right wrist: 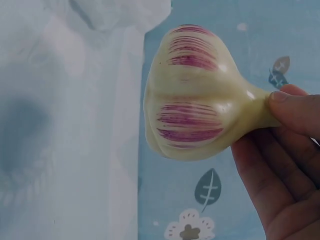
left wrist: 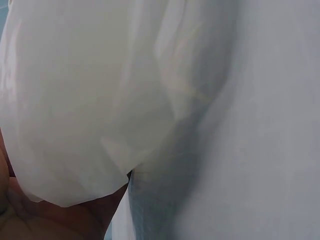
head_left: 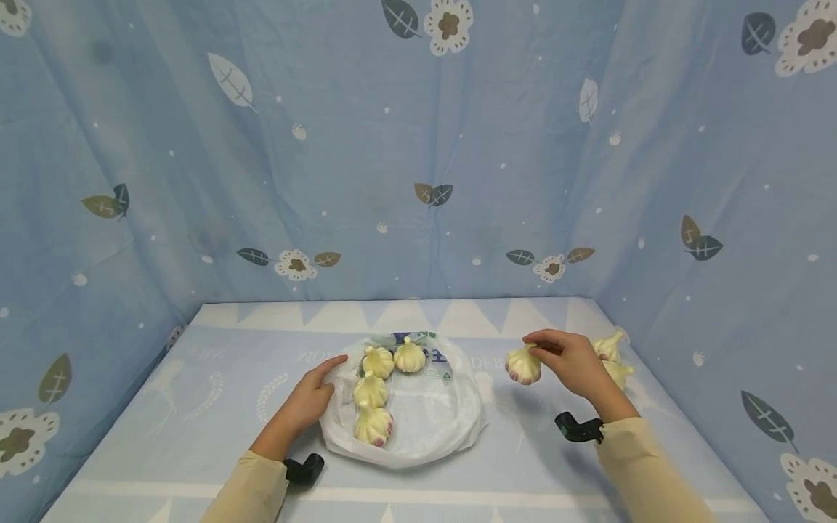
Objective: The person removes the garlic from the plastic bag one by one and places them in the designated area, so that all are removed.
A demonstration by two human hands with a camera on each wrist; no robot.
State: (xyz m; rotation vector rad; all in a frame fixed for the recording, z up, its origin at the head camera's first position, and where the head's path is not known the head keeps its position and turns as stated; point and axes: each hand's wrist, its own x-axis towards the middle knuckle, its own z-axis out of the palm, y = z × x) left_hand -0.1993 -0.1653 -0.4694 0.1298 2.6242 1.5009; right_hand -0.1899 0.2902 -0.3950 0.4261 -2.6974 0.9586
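A white plastic bag (head_left: 463,421) lies spread in a round on the table, its rim rolled up. Several pale yellow garlic bulbs (head_left: 371,391) sit inside along its left and back. At the bag's left rim, my left hand (head_left: 307,398) grips the plastic; the left wrist view shows the white film (left wrist: 75,100) over part of the palm. My right hand (head_left: 575,367) pinches a garlic bulb (right wrist: 192,95) by its stem, between thumb and fingers. This bulb (head_left: 523,365) has purple streaks and hangs above the table, right of the bag.
Two more garlic bulbs (head_left: 611,356) lie near the table's right edge, partly behind my right hand. A pale patterned cloth covers the table (head_left: 196,428). Blue curtains (head_left: 366,145) with leaves and flowers enclose the back and sides.
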